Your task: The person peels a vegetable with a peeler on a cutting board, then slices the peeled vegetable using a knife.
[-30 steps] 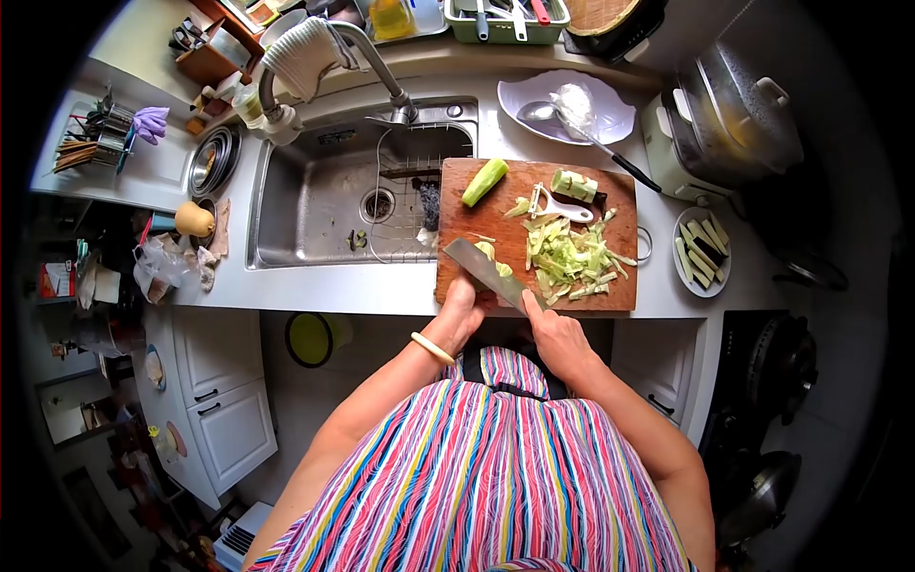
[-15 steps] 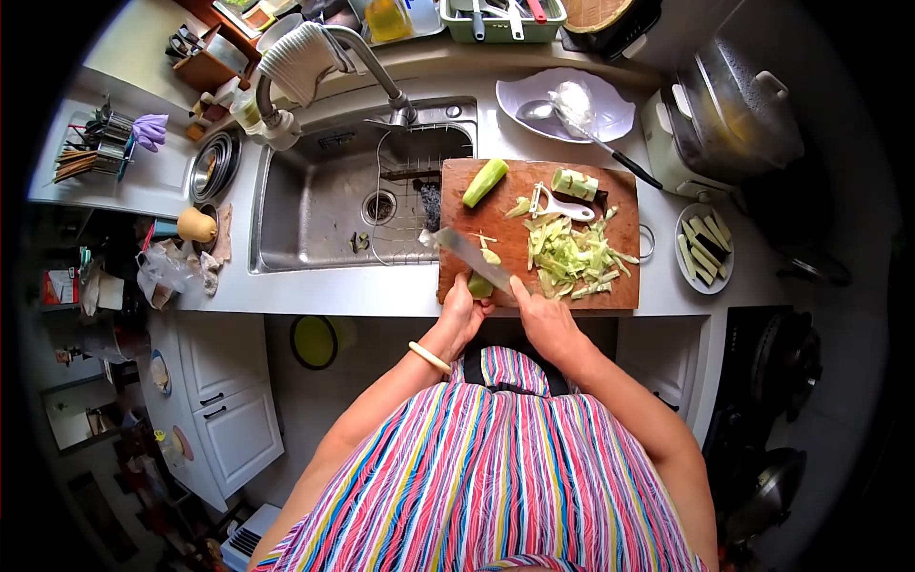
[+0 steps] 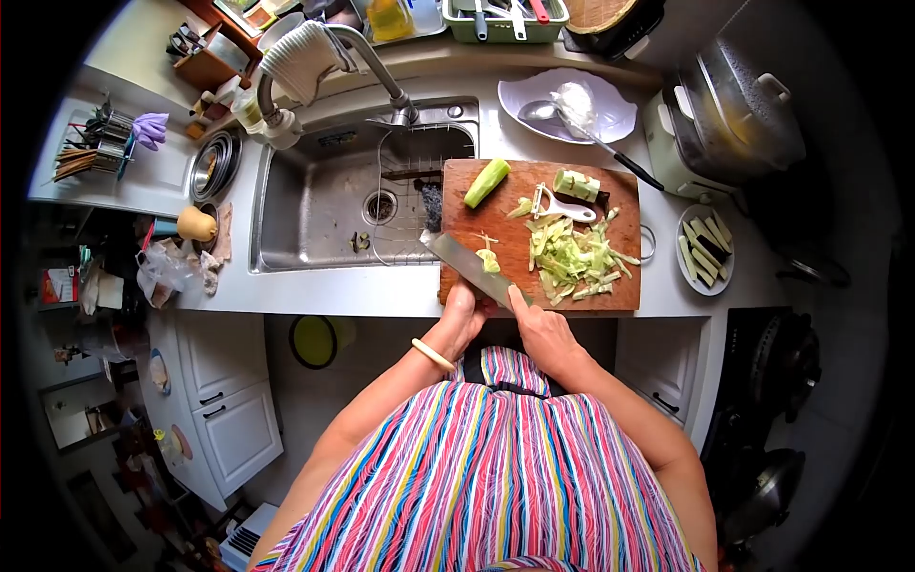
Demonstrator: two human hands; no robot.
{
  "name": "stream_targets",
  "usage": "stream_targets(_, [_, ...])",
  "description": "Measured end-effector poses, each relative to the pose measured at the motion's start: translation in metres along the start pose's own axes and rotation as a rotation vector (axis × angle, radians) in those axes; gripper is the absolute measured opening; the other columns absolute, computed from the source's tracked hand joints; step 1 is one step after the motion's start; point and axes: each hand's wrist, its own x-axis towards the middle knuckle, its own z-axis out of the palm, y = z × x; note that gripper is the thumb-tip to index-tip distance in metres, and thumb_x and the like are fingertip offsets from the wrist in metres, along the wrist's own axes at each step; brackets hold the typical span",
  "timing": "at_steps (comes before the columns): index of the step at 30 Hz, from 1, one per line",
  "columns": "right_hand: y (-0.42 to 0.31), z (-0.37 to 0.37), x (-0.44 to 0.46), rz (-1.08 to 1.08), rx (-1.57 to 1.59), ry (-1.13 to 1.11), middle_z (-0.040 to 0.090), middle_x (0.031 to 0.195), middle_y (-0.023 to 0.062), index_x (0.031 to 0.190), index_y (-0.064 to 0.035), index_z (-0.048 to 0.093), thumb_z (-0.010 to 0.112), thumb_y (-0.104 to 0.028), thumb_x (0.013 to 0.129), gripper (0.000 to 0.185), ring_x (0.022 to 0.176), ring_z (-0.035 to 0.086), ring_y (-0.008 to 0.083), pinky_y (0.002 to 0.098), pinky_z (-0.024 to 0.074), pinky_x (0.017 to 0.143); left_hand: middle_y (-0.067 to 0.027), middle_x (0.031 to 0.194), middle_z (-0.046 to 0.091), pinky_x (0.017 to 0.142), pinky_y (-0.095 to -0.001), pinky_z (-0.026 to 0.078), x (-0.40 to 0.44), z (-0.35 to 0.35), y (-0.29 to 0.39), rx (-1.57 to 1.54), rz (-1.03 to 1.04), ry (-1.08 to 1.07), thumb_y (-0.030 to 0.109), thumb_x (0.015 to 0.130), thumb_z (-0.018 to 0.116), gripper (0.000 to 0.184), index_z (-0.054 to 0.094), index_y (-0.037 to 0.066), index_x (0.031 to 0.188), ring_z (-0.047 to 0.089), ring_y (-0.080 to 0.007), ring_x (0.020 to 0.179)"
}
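Observation:
My right hand (image 3: 543, 326) is closed on a knife (image 3: 469, 263), whose broad blade slants up to the left over the front left of the wooden cutting board (image 3: 462, 210). Behind the blade, my left hand (image 3: 465, 310) is closed at the board's front edge, and the blade hides what it grips. Thin green slices (image 3: 489, 260) lie just beyond the blade. A peeled green piece (image 3: 487, 184) rests at the board's back left. On the right are a pile of peelings (image 3: 572, 255), a white peeler (image 3: 567, 208) and a partly peeled piece (image 3: 577, 184).
Left of the board is a metal sink (image 3: 324, 205) with a wire rack and a faucet (image 3: 386, 81). Behind the board stands a white dish (image 3: 524, 95) with a ladle. A plate of cut strips (image 3: 703, 250) is to the right, near a steamer (image 3: 734, 114).
The knife and both hands have shifted slightly left since the first frame. A green piece visible by my left hand half a second ago is now behind the blade.

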Motion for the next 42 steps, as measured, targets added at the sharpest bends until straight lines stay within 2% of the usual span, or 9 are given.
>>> stream_targets(5, [0.007, 0.016, 0.014, 0.003, -0.001, 0.042, 0.058, 0.068, 0.0211, 0.129, 0.0049, 0.035, 0.047, 0.003, 0.076, 0.055, 0.061, 0.06, 0.0372, 0.0454, 0.0481, 0.056, -0.0045, 0.075, 0.059, 0.048, -0.0296, 0.045, -0.001, 0.005, 0.007, -0.024, 0.0, 0.045, 0.037, 0.094, 0.04, 0.03, 0.054, 0.011, 0.093, 0.055, -0.0178, 0.057])
stream_targets(8, [0.026, 0.035, 0.032, 0.081, 0.012, 0.033, 0.059, 0.066, 0.0209, 0.122, 0.004, 0.038, 0.046, 0.002, 0.078, 0.045, 0.061, 0.061, 0.0377, 0.0465, 0.048, 0.054, -0.0067, 0.074, 0.057, 0.046, -0.0284, 0.04, 0.013, -0.03, -0.006, -0.115, -0.079, -0.186, 0.037, 0.094, 0.039, 0.031, 0.053, 0.009, 0.094, 0.049, -0.0176, 0.053])
stream_targets(10, [0.032, 0.032, 0.04, 0.112, -0.011, 0.026, 0.061, 0.064, 0.0202, 0.112, 0.0018, 0.04, 0.043, 0.001, 0.08, 0.031, 0.062, 0.062, 0.0378, 0.0472, 0.048, 0.054, -0.0094, 0.066, 0.047, 0.044, -0.0279, 0.031, -0.012, 0.002, -0.004, -0.075, -0.112, 0.012, 0.035, 0.092, 0.039, 0.028, 0.048, 0.009, 0.09, 0.035, -0.0138, 0.046])
stream_targets(14, [0.018, 0.021, 0.023, 0.067, 0.019, 0.009, 0.06, 0.068, 0.0219, 0.123, 0.005, 0.037, 0.045, 0.001, 0.079, 0.045, 0.063, 0.062, 0.0378, 0.0465, 0.0489, 0.056, -0.0064, 0.074, 0.056, 0.046, -0.0265, 0.036, 0.012, -0.027, -0.009, -0.17, -0.043, -0.202, 0.037, 0.096, 0.031, 0.035, 0.052, 0.009, 0.098, 0.044, -0.0153, 0.051])
stream_targets(16, [0.004, 0.01, 0.01, 0.02, 0.035, 0.002, 0.059, 0.07, 0.0224, 0.131, 0.0056, 0.033, 0.047, 0.002, 0.077, 0.057, 0.062, 0.06, 0.0383, 0.0468, 0.0484, 0.056, -0.0038, 0.081, 0.059, 0.053, -0.0299, 0.047, -0.009, 0.007, 0.007, -0.155, -0.037, -0.013, 0.038, 0.095, 0.036, 0.033, 0.053, 0.011, 0.099, 0.056, -0.0172, 0.063])
stream_targets(21, [-0.011, -0.006, -0.012, 0.011, 0.021, -0.039, 0.058, 0.067, 0.0219, 0.128, 0.0086, 0.035, 0.047, 0.001, 0.076, 0.053, 0.061, 0.062, 0.0357, 0.0441, 0.0498, 0.056, -0.0073, 0.094, 0.059, 0.068, -0.0387, 0.054, -0.013, 0.008, 0.005, -0.121, 0.0, -0.025, 0.039, 0.094, 0.04, 0.033, 0.052, 0.01, 0.104, 0.06, -0.0214, 0.082])
stream_targets(28, [0.005, 0.019, 0.026, 0.018, 0.066, 0.031, 0.06, 0.071, 0.0247, 0.127, 0.0073, 0.034, 0.047, 0.003, 0.076, 0.053, 0.065, 0.061, 0.0399, 0.0473, 0.0489, 0.058, -0.0039, 0.084, 0.06, 0.058, -0.0349, 0.051, 0.0, -0.008, 0.006, -0.044, -0.006, -0.081, 0.047, 0.096, 0.033, 0.041, 0.053, 0.012, 0.101, 0.058, -0.0181, 0.067])
stream_targets(33, [-0.003, 0.017, 0.044, 0.039, 0.024, -0.005, 0.062, 0.071, 0.0245, 0.121, 0.0121, 0.037, 0.045, -0.001, 0.079, 0.044, 0.066, 0.063, 0.0384, 0.0466, 0.05, 0.059, -0.0015, 0.071, 0.055, 0.045, -0.0259, 0.033, -0.004, 0.0, 0.015, -0.077, 0.018, -0.025, 0.046, 0.097, 0.029, 0.042, 0.052, 0.012, 0.093, 0.044, -0.0118, 0.052])
stream_targets(42, [0.018, 0.037, 0.072, 0.092, 0.018, -0.017, 0.061, 0.069, 0.024, 0.115, 0.0039, 0.039, 0.044, -0.004, 0.082, 0.035, 0.066, 0.062, 0.0393, 0.048, 0.0487, 0.057, -0.0079, 0.069, 0.051, 0.045, -0.0257, 0.034, -0.011, -0.006, 0.005, -0.111, -0.052, -0.019, 0.04, 0.097, 0.03, 0.037, 0.05, 0.008, 0.094, 0.036, -0.0131, 0.046])
